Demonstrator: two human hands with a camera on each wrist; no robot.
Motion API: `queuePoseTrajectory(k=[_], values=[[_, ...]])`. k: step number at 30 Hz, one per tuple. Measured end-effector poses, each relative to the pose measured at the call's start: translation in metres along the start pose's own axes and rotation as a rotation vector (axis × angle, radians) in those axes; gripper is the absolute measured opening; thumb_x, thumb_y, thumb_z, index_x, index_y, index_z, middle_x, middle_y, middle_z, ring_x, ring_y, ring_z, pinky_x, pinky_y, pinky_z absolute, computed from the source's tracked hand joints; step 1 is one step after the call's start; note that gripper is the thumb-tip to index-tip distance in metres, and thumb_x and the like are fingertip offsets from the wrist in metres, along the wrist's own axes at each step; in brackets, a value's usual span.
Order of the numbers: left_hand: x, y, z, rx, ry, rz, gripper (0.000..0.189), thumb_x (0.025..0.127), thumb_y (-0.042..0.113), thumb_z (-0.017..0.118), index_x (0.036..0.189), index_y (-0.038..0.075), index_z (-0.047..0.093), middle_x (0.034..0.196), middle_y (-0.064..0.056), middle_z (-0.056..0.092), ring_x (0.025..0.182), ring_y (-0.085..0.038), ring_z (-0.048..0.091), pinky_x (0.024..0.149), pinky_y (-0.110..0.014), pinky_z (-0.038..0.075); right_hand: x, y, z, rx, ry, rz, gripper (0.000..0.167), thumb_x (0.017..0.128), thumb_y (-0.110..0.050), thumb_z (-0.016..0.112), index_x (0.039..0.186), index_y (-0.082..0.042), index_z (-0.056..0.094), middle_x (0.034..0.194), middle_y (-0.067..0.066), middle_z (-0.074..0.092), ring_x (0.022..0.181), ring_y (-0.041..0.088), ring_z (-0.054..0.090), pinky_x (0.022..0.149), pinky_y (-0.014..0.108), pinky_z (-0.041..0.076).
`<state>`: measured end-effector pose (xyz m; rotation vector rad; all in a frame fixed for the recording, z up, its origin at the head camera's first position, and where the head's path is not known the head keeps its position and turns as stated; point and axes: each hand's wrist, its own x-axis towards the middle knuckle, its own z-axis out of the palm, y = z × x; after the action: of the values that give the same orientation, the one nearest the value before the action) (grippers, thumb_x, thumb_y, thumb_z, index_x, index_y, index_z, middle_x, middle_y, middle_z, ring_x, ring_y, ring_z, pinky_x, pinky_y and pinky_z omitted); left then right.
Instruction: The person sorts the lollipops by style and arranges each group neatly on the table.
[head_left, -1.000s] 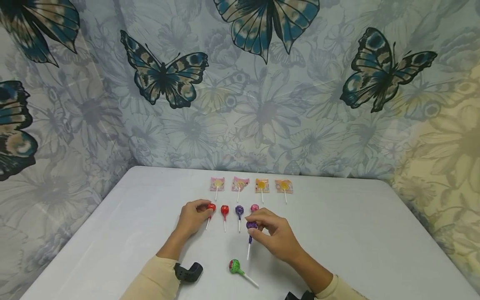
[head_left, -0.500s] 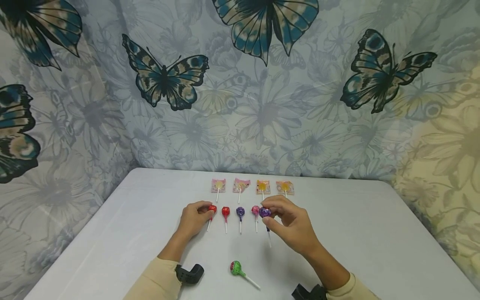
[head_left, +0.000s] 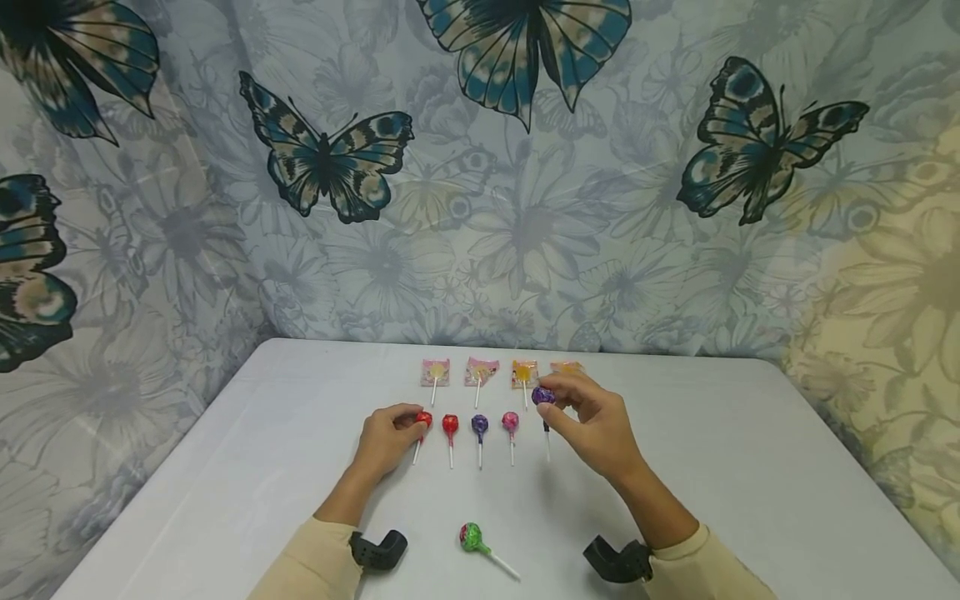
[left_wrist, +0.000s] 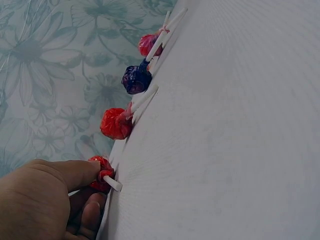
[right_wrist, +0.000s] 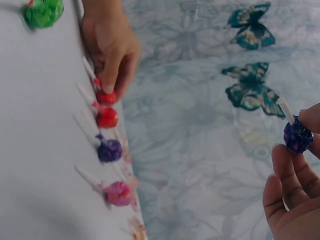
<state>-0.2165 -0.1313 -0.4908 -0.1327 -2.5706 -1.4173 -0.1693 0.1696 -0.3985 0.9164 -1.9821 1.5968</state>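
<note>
My left hand (head_left: 387,439) pinches the red head of the leftmost lollipop (left_wrist: 101,172) in the near row, thumb on one side and fingers on the other. With thumb and fingers my right hand (head_left: 596,422) holds a purple lollipop (right_wrist: 298,135) by its wrapped head, stick pointing down, right of the row. Between the hands lie a red lollipop (head_left: 450,426), a purple lollipop (head_left: 480,426) and a pink lollipop (head_left: 510,422), heads away from me. Closer to me, a green lollipop (head_left: 472,537) lies alone with its stick slanting right.
Behind the row lie several flat lollipops in clear-printed wrappers, among them a pink packet (head_left: 435,372) and an orange one (head_left: 524,374); the rightmost (head_left: 567,367) is partly hidden by my right hand. The white table (head_left: 300,400) ends at a butterfly-patterned backdrop (head_left: 540,275).
My right hand has carried the purple lollipop away from me and to the right, past the pink one, which is uncovered now. My left hand stays on the red lollipop.
</note>
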Motion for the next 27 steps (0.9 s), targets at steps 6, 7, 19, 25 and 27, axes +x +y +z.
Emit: queuePoseTrajectory(k=[6, 7, 19, 25, 27], values=[[0.000, 0.000, -0.001, 0.002, 0.000, -0.001, 0.022, 0.082, 0.006, 0.074, 0.104, 0.004, 0.073, 0.078, 0.001, 0.062, 0.071, -0.014, 0.054, 0.061, -0.026, 0.046, 0.007, -0.001, 0.001, -0.076, 0.030, 0.088, 0.029, 0.080, 0.018, 0.066, 0.108, 0.009, 0.065, 0.108, 0.026, 0.059, 0.082, 0.024, 0.060, 0.072, 0.024, 0.050], [0.000, -0.001, -0.001, 0.003, 0.001, -0.003, 0.022, 0.082, 0.006, 0.074, 0.104, 0.004, 0.073, 0.078, 0.001, 0.062, 0.071, -0.014, 0.054, 0.061, -0.026, 0.046, 0.007, -0.001, 0.002, -0.084, 0.029, 0.110, 0.029, 0.081, 0.017, 0.066, 0.108, 0.009, 0.065, 0.108, 0.026, 0.059, 0.083, 0.025, 0.060, 0.072, 0.025, 0.050], [0.001, 0.000, 0.000, 0.020, 0.000, -0.004, 0.022, 0.082, 0.008, 0.075, 0.104, 0.005, 0.074, 0.077, 0.002, 0.061, 0.070, -0.013, 0.054, 0.061, -0.028, 0.046, -0.005, 0.053, 0.000, -0.135, 0.032, 0.271, 0.025, 0.086, 0.001, 0.070, 0.111, 0.003, 0.068, 0.100, 0.013, 0.069, 0.085, 0.023, 0.062, 0.070, 0.027, 0.050], [0.001, -0.001, 0.000, 0.025, 0.008, 0.012, 0.023, 0.082, 0.008, 0.075, 0.105, 0.005, 0.074, 0.078, 0.002, 0.062, 0.070, -0.013, 0.054, 0.062, -0.028, 0.047, -0.010, 0.073, 0.003, -0.163, 0.019, 0.382, 0.026, 0.086, -0.004, 0.072, 0.111, 0.000, 0.070, 0.101, 0.010, 0.069, 0.087, 0.022, 0.063, 0.072, 0.027, 0.051], [0.001, -0.001, 0.000, 0.028, 0.008, 0.013, 0.023, 0.082, 0.008, 0.075, 0.105, 0.005, 0.074, 0.078, 0.002, 0.062, 0.071, -0.013, 0.055, 0.063, -0.028, 0.047, -0.012, 0.077, 0.004, -0.190, 0.019, 0.411, 0.026, 0.085, -0.004, 0.072, 0.111, -0.001, 0.070, 0.100, 0.009, 0.070, 0.086, 0.022, 0.064, 0.073, 0.028, 0.051]])
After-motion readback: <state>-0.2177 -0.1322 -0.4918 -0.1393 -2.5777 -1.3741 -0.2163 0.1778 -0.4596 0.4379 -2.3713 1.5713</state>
